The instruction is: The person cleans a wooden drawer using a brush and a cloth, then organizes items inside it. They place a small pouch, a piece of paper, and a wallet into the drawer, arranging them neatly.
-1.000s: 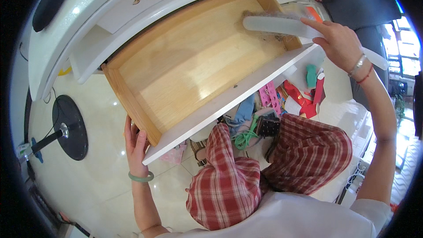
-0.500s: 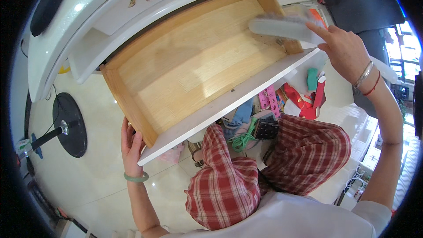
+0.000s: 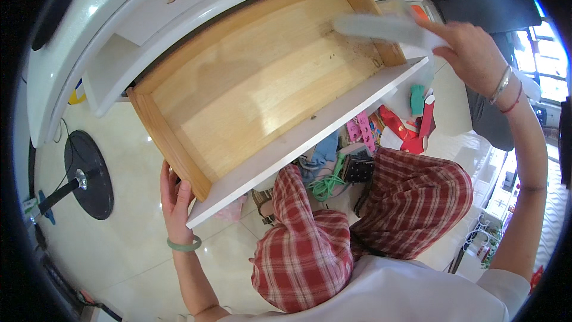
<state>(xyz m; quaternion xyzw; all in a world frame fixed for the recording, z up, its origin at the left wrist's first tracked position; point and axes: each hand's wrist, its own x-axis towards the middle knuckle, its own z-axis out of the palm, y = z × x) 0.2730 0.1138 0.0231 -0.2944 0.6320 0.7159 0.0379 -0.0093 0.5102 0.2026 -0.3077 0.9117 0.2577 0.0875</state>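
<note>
A pulled-out wooden drawer with a white front panel lies tilted before me. At its left front corner my left hand grips the drawer, thumb near the panel's end and fingers round the outer side. My right hand is closed on a long white brush, smeared by motion, above the drawer's right end. The brush's handle end shows past my wrist. Dark specks of debris lie on the drawer bottom near that end.
Beneath the drawer front lie green cord, a dark dotted case, pink strips, red ribbon and a green roll. A round black stand base stands on the left floor. White furniture is behind.
The brush and my right hand have shifted slightly up and to the right. More dark debris shows at the drawer's right end. My left hand keeps its hold.
</note>
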